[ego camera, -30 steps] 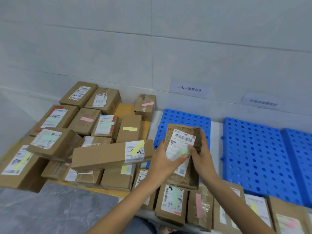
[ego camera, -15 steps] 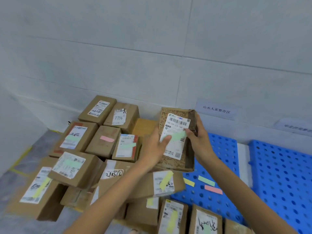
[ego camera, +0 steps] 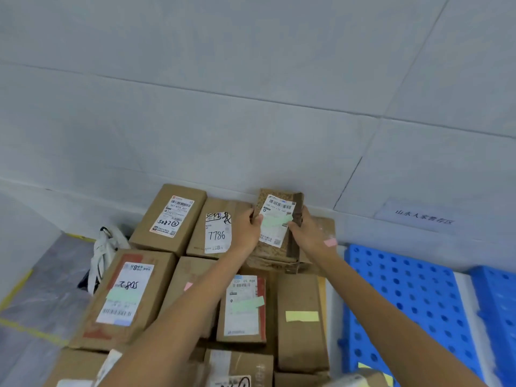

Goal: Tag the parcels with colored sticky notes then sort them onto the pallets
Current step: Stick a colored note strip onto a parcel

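Left hand point(ego camera: 245, 233): your fingers curl round the left edge of the speckled parcel point(ego camera: 275, 203), thumb on its label.
Right hand point(ego camera: 307, 236): grips the parcel's right edge.
Parcel 7786 point(ego camera: 216, 233): just left of your left hand.
Speckled parcel: at the back of the stack, near the wall, with a green sticky note point(ego camera: 275, 220) across its label.
Blue pallet point(ego camera: 405, 297): right of the stack, perforated top showing.

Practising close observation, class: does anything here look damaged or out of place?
The speckled brown paper parcel held between left hand and right hand looks crumpled, its edges frayed; the neighbouring brown cardboard boxes look square.
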Motion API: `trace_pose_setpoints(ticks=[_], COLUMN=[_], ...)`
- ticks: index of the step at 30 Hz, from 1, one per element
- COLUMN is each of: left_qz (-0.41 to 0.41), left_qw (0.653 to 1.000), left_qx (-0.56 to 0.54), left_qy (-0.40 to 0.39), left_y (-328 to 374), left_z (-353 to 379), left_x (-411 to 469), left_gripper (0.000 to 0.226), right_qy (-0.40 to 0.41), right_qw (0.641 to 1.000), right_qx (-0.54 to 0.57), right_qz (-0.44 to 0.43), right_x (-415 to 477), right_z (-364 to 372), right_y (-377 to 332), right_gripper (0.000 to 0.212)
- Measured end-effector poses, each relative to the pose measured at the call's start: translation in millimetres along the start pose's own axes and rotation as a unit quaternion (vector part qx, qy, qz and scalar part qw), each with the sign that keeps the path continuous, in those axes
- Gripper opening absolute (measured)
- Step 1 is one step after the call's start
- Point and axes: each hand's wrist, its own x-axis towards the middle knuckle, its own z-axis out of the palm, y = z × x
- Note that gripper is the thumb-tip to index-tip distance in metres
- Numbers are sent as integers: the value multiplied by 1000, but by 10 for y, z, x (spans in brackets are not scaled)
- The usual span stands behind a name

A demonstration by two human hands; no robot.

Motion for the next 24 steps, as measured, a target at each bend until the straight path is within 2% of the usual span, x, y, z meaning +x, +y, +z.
trace_pose_setpoints(ticks=[4, 7, 10, 12, 14, 17, 19, 21, 24], left_qz=[-53, -48, -46, -30, -11, -4, -9, -23, -43], left_qw=[995, 991, 982, 985, 993, 987, 972, 965, 958], left_qx=[7, 30, 71, 81, 95, 159, 234, 262, 283], left_qy=[-82, -125, -167, -151, -69, 23, 19, -7, -35], left_y=[-318, -442, -611, -689, -726, -914, -1152, -1320, -1400], left_z=[97, 105, 107, 64, -92, -454, -619, -691, -670], left_x=[303, 401, 431, 409, 419, 438, 414, 341, 253], left_gripper=[23, 26, 43, 41, 34, 40, 43, 47, 50], right_qy=[30, 32, 27, 49, 70, -1, -76, -127, -145], right_qw=[998, 996, 984, 968, 956, 967, 977, 978, 971], right_qx=[-38, -62, -161, -242, -282, -236, -190, -167, -186], right_qz=[42, 54, 73, 38, -39, -97, -63, 8, 50], right_x=[297, 390, 380, 367, 349, 277, 242, 247, 309], right_z=[185, 277, 335, 395, 483, 755, 998, 1192, 1397], right_y=[93, 218, 369, 447, 402, 160, 52, 4, -21], right_gripper=[40, 42, 37, 43, 49, 43, 40, 42, 42])
